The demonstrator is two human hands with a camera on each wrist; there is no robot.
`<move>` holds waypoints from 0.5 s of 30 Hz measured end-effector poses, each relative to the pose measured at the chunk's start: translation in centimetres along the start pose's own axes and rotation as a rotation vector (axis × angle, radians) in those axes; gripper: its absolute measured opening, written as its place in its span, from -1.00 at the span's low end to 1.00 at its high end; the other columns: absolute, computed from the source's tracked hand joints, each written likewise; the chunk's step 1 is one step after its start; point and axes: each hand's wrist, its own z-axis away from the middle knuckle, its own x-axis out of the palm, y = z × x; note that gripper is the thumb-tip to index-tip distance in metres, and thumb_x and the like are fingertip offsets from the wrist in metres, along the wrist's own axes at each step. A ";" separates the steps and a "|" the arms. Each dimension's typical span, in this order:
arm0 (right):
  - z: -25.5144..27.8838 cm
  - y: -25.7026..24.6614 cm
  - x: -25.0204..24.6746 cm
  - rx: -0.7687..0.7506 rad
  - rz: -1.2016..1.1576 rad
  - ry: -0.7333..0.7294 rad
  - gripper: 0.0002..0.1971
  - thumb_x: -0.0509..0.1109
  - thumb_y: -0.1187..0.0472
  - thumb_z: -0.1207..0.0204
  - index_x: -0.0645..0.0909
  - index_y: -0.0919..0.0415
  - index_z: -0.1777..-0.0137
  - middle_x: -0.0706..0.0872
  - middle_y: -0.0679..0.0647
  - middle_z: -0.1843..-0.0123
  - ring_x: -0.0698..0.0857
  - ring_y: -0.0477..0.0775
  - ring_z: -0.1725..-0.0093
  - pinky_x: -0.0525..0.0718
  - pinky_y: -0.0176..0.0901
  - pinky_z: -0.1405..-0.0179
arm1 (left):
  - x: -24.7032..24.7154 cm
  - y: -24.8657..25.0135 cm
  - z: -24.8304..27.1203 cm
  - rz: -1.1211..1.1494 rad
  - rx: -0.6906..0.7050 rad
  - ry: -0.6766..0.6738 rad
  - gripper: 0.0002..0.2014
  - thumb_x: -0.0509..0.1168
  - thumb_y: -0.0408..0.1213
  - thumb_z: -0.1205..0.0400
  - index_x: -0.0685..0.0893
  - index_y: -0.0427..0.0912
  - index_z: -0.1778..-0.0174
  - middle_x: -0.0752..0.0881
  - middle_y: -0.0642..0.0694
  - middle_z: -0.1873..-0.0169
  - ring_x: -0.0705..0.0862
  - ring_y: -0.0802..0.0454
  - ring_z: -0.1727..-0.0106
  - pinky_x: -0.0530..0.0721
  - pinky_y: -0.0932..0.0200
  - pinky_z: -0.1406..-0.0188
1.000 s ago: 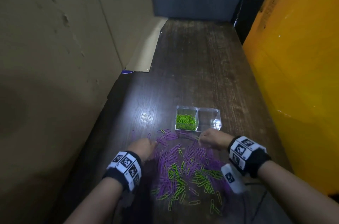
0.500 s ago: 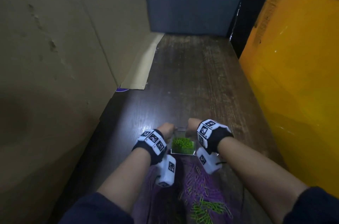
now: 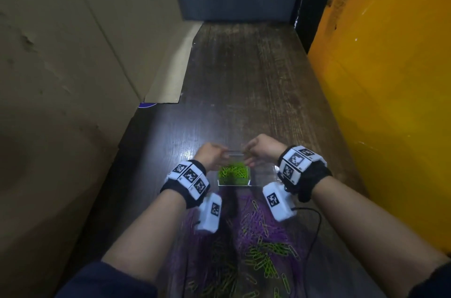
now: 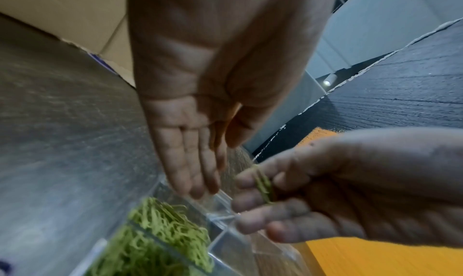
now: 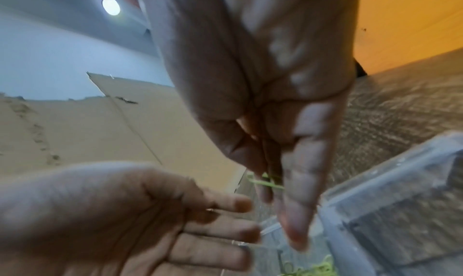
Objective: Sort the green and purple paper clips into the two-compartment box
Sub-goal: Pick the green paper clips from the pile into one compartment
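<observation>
Fingers point(image 4: 190, 161) of left hand point(image 3: 211, 155) now straight and empty over the box point(image 3: 234, 184), right hand point(image 3: 261, 149) pinching green clips point(image 4: 263, 185) above it, both up from the pile point(image 3: 258, 244) at tabletop's near edge, so a green drop comes next.

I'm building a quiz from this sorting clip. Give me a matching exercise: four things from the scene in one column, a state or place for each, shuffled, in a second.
Column 1
1. left hand
2. right hand
3. left compartment
4. loose clips

Column 2
A. mixed purple and green, on the table
B. fingers straight, holding nothing
C. piled with green clips
D. pinching green clips

Pairs: 1-B, 2-D, 3-C, 4-A
</observation>
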 end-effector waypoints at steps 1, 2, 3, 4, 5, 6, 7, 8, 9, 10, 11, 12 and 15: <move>0.6 0.1 0.0 -0.011 -0.015 -0.025 -0.67 0.00 0.54 -0.62 0.46 0.62 -0.29 0.70 0.51 -0.03 0.79 0.05 0.41 0.60 -0.42 0.65 | -0.6 -0.8 0.2 0.033 0.002 0.055 -0.74 0.11 -0.36 -0.68 0.59 -0.37 -0.20 0.63 -0.08 0.34 0.59 0.00 0.34 0.48 0.22 0.42; 0.6 0.6 0.2 -0.025 -0.056 -0.013 -0.67 0.00 0.56 -0.62 0.46 0.62 -0.30 0.63 0.56 -0.18 0.80 0.22 0.20 0.60 -0.45 0.63 | -1.3 -2.0 0.5 0.051 0.000 0.108 -0.75 0.11 -0.36 -0.68 0.60 -0.37 -0.18 0.64 -0.08 0.33 0.57 0.02 0.36 0.45 0.23 0.45; 1.4 0.8 0.2 -0.021 -0.082 -0.009 -0.68 0.03 0.56 -0.61 0.48 0.61 -0.28 0.60 0.57 -0.24 0.76 0.32 0.13 0.60 -0.47 0.60 | -1.9 -3.3 0.8 0.056 0.002 0.158 -0.75 0.11 -0.36 -0.68 0.61 -0.35 -0.16 0.66 -0.07 0.30 0.57 0.02 0.34 0.46 0.22 0.43; 1.6 0.8 0.4 -0.041 -0.050 0.018 -0.70 0.08 0.55 -0.60 0.52 0.58 -0.25 0.63 0.55 -0.22 0.74 0.30 0.18 0.60 -0.49 0.58 | -2.5 -4.6 1.1 0.046 0.005 0.213 -0.76 0.11 -0.36 -0.68 0.63 -0.34 -0.13 0.69 -0.09 0.25 0.60 -0.01 0.29 0.51 0.19 0.39; 1.5 0.8 0.7 -0.065 0.007 0.041 -0.71 0.13 0.52 -0.58 0.58 0.52 -0.22 0.68 0.49 -0.17 0.74 0.25 0.21 0.60 -0.48 0.55 | -3.0 -5.6 1.6 0.018 0.005 0.269 -0.77 0.12 -0.38 -0.67 0.65 -0.32 -0.10 0.72 -0.12 0.17 0.63 -0.08 0.22 0.56 0.16 0.30; 1.2 0.6 1.2 -0.091 0.091 0.062 -0.72 0.18 0.48 -0.57 0.63 0.44 -0.20 0.74 0.42 -0.12 0.76 0.23 0.17 0.63 -0.41 0.47 | -3.4 -6.6 2.1 -0.033 0.010 0.324 -0.77 0.13 -0.41 -0.65 0.67 -0.30 -0.11 0.74 -0.16 0.07 0.66 -0.14 0.13 0.59 0.15 0.20; 1.1 0.4 1.6 -0.114 0.157 0.071 -0.71 0.21 0.44 -0.55 0.66 0.36 -0.20 0.77 0.35 -0.08 0.77 0.18 0.14 0.66 -0.33 0.37 | -3.6 -7.4 2.8 -0.119 0.012 0.368 -0.73 0.14 -0.41 -0.64 0.65 -0.28 -0.19 0.72 -0.20 -0.06 0.67 -0.18 0.02 0.60 0.17 0.09; 1.1 0.3 1.9 -0.114 0.164 0.078 -0.71 0.23 0.41 -0.55 0.67 0.32 -0.20 0.78 0.32 -0.05 0.75 0.13 0.15 0.67 -0.30 0.35 | -3.7 -8.3 3.5 -0.275 0.011 0.391 -0.68 0.15 -0.38 -0.64 0.60 -0.23 -0.30 0.66 -0.23 -0.21 0.65 -0.19 -0.14 0.58 0.14 -0.08; 1.1 0.3 2.1 -0.140 0.156 0.093 -0.73 0.25 0.39 -0.54 0.68 0.30 -0.17 0.79 0.31 -0.03 0.72 0.10 0.18 0.64 -0.36 0.42 | -3.7 -8.9 4.2 -0.471 0.014 0.386 -0.63 0.15 -0.32 -0.65 0.53 -0.15 -0.40 0.54 -0.22 -0.38 0.56 -0.19 -0.32 0.50 0.07 -0.29; 1.6 0.4 2.3 -0.170 0.159 0.116 -0.76 0.27 0.37 -0.54 0.70 0.30 -0.12 0.80 0.30 0.00 0.71 0.10 0.20 0.57 -0.45 0.50 | -3.6 -9.7 4.9 -0.652 0.029 0.359 -0.59 0.14 -0.26 -0.66 0.46 -0.06 -0.46 0.41 -0.17 -0.50 0.43 -0.17 -0.46 0.38 -0.02 -0.44; 2.2 0.7 2.5 -0.200 0.172 0.133 -0.78 0.28 0.36 -0.53 0.72 0.30 -0.07 0.80 0.29 0.02 0.73 0.11 0.19 0.52 -0.48 0.53 | -3.3 -10.3 5.8 -0.791 0.059 0.325 -0.56 0.13 -0.24 -0.66 0.40 0.00 -0.49 0.31 -0.11 -0.56 0.33 -0.14 -0.54 0.31 -0.09 -0.50; 3.0 1.4 2.9 -0.232 0.199 0.107 -0.79 0.28 0.36 -0.52 0.73 0.30 -0.04 0.81 0.27 0.01 0.75 0.10 0.19 0.50 -0.45 0.48 | -3.0 -11.0 6.2 -0.898 0.109 0.286 -0.55 0.12 -0.24 -0.66 0.37 0.03 -0.51 0.26 -0.07 -0.58 0.28 -0.12 -0.57 0.31 -0.13 -0.49; 5.1 5.1 5.1 -0.268 0.465 -0.070 -0.76 0.24 0.34 -0.53 0.71 0.26 -0.08 0.79 0.21 -0.06 0.72 -0.01 0.14 0.55 -0.33 0.20 | -2.3 -12.0 6.5 -1.074 0.318 0.247 -0.57 0.06 -0.30 -0.65 0.42 0.04 -0.46 0.37 -0.06 -0.53 0.34 -0.10 -0.52 0.42 -0.03 -0.35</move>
